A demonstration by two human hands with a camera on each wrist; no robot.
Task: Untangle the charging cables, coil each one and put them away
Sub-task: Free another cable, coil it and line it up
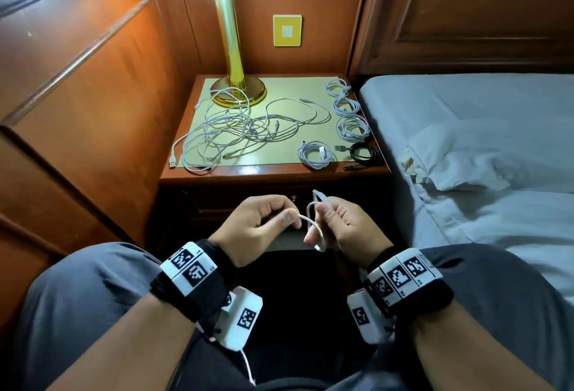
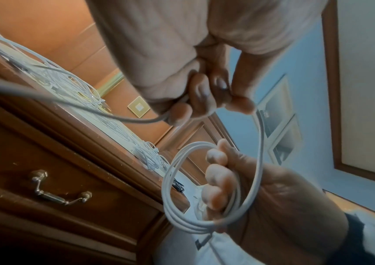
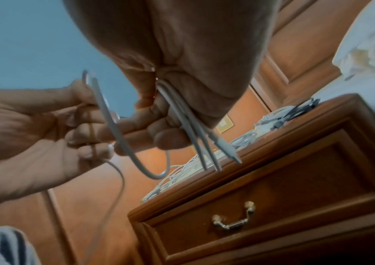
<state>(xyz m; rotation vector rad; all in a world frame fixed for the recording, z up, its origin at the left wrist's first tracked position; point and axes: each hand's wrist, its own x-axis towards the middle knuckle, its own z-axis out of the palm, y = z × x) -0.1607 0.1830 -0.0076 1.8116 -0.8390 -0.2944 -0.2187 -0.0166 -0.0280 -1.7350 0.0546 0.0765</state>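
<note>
In front of the nightstand both hands hold one white charging cable [image 1: 311, 222]. My right hand [image 1: 337, 226] grips a small coil of it [image 2: 170, 188], the loops running through its curled fingers [image 3: 189, 129]. My left hand [image 1: 270, 222] pinches the strand that leads into the coil [image 2: 259, 143] between thumb and fingertips; the loose tail [image 3: 118, 188] hangs down from it. On the nightstand's green mat [image 1: 279, 86] lies a tangle of white cables [image 1: 230, 129]. Several coiled white cables [image 1: 352, 128] and a coiled black one [image 1: 365, 154] lie along the mat's right side.
A gold lamp [image 1: 233, 48] stands at the back of the nightstand [image 1: 273, 173], touching the tangle. The drawer with a metal handle [image 3: 234, 222] below is closed. A bed [image 1: 466, 142] adjoins on the right and wood panelling [image 1: 77, 79] on the left. My knees flank the hands.
</note>
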